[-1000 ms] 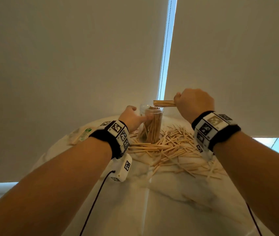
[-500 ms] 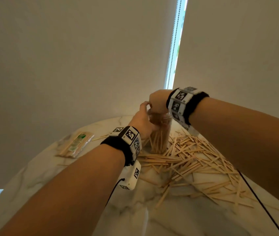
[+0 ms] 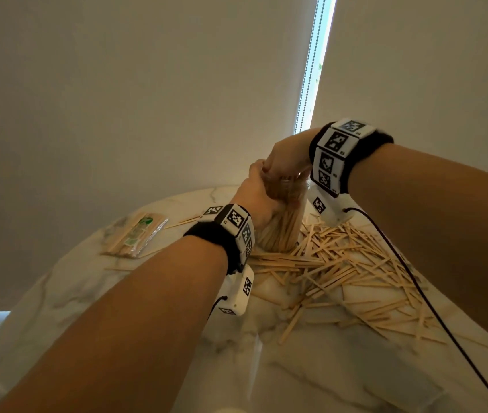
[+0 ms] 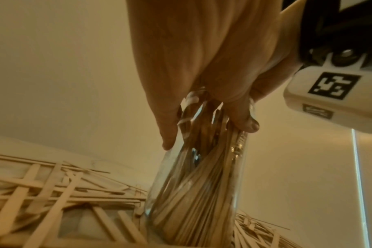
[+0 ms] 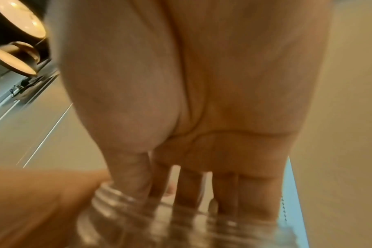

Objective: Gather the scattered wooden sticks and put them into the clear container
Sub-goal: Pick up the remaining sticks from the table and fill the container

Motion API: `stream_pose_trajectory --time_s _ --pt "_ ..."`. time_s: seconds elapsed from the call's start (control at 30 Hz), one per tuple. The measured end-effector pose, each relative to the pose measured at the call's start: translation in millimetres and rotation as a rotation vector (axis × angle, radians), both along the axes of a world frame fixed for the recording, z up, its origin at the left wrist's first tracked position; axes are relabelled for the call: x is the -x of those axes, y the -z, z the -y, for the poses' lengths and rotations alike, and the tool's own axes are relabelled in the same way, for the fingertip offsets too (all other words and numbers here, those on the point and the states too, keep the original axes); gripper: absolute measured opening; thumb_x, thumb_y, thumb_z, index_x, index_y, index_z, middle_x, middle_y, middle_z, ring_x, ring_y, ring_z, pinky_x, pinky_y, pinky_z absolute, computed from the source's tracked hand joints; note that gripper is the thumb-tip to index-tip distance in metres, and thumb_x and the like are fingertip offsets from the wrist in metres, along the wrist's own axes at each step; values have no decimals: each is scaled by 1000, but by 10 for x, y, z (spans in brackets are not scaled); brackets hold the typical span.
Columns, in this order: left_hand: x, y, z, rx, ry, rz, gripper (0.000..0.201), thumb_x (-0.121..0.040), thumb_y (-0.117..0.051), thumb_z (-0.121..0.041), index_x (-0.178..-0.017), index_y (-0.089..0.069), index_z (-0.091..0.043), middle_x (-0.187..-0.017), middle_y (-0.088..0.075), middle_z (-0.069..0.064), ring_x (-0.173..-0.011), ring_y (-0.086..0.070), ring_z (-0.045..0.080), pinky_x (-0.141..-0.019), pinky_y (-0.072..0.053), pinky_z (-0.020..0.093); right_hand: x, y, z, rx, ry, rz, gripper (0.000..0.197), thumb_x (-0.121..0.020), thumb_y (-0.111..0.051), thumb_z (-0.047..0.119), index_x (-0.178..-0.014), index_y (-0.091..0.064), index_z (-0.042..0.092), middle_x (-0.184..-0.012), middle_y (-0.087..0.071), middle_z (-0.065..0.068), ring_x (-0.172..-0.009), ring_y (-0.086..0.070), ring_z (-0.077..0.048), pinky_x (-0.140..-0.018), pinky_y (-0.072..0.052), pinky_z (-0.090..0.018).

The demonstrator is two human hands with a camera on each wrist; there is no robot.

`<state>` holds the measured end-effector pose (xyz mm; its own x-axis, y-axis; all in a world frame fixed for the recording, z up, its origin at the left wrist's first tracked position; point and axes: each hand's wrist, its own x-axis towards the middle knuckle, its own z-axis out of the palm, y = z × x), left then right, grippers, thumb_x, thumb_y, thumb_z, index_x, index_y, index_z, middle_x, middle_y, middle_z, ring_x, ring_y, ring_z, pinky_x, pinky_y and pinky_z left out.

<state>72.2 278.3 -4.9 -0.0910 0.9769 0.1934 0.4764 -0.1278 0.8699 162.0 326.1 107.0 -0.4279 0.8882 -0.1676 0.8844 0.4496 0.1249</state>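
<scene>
The clear container (image 3: 281,234) stands upright at the table's far side, packed with wooden sticks. My left hand (image 3: 256,198) grips its upper part from the left; in the left wrist view the thumb and fingers (image 4: 244,120) wrap round the jar (image 4: 191,201). My right hand (image 3: 284,166) hovers over the mouth, fingers pointing straight down into the threaded rim (image 5: 117,201). I see no sticks between the right fingers (image 5: 187,189). A large pile of loose wooden sticks (image 3: 347,266) spreads to the right of the jar.
The round marble table (image 3: 311,368) has its edge just behind the jar. A sealed packet of sticks (image 3: 135,236) lies at the left, with a few stray sticks (image 3: 183,220) near it. Blinds hang close behind the table. Wrist cables trail over the pile.
My right hand carried a bundle of sticks from beside the jar to over its mouth and turned fingers-down into it. The bundle no longer shows. The left hand stays on the jar.
</scene>
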Motion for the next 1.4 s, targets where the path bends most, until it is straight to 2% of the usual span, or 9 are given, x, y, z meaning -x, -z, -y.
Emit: stream_pose_trajectory --time_s 0.1,0.37,0.5,0.63,0.77,0.9,1.03,1.2,1.4 --pt "-1 -7 13 -5 -16 -31 99 -80 -79 -12 -154 -15 -24 -127 -64 6 -111 -63 22 -95 -52 37 -107 -24 179 -50 -29 -217 24 -95 -63 23 -112 -74 12 -100 -73 -6 -88 -69 -20 -85 -58 -33" --pt "1 -123 166 156 -64 -146 120 -59 -89 -59 -152 -27 -16 -140 -57 6 -126 -56 27 -103 -47 41 -662 47 795 -304 -26 -660 14 -94 -64 29 -86 -69 18 -83 -64 6 -77 -58 -10 -60 -38 -19" --pt "156 -13 364 324 -90 -439 109 -66 -86 -57 -151 -37 -8 -147 -51 10 -131 -52 27 -103 -44 37 -977 469 1001 -4 -13 -340 9 -92 -66 26 -98 -71 20 -88 -67 5 -85 -64 -14 -63 -45 -21" --pt "167 84 540 371 -6 -691 82 -72 -85 -51 -141 -56 -18 -134 -63 2 -119 -59 23 -93 -43 27 -1049 945 896 139 -26 152 72 -89 -72 26 -152 -36 21 -142 -51 -5 -128 -51 -26 -98 -46 -35" --pt "28 239 577 409 73 -916 65 -77 -81 -49 -130 -61 -16 -119 -67 4 -107 -63 25 -84 -48 30 -972 1135 764 129 -114 244 89 -92 -69 27 -159 -12 15 -152 -40 -12 -136 -42 -32 -105 -41 -39" --pt "-27 347 608 356 60 -970 37 -92 -69 -34 -122 -65 -14 -119 -67 7 -110 -62 26 -91 -51 33 -881 1188 716 45 -238 270 67 -90 -67 30 -150 -37 20 -148 -37 -5 -128 -46 -32 -105 -45 -41" --pt "-80 403 662 353 96 -1015 34 -98 -57 -24 -131 -53 -15 -132 -52 13 -120 -52 32 -99 -45 40 -889 1206 738 34 -287 221 37 -93 -61 25 -129 -52 20 -127 -52 -3 -111 -56 -27 -84 -47 -32" --pt "-110 409 775 280 114 -1158 40 -100 -50 -14 -138 -39 -10 -140 -46 16 -127 -48 36 -102 -40 47 -963 1289 757 -2 -281 88 28 -95 -58 17 -122 -61 20 -115 -60 0 -105 -61 -23 -84 -51 -31" --pt "17 277 896 149 160 -1120 27 -96 -50 -7 -122 -52 -12 -125 -52 10 -108 -55 29 -89 -47 37 -1097 1301 849 -7 -240 -73 26 -93 -58 18 -117 -67 23 -107 -61 1 -100 -60 -23 -84 -51 -33"
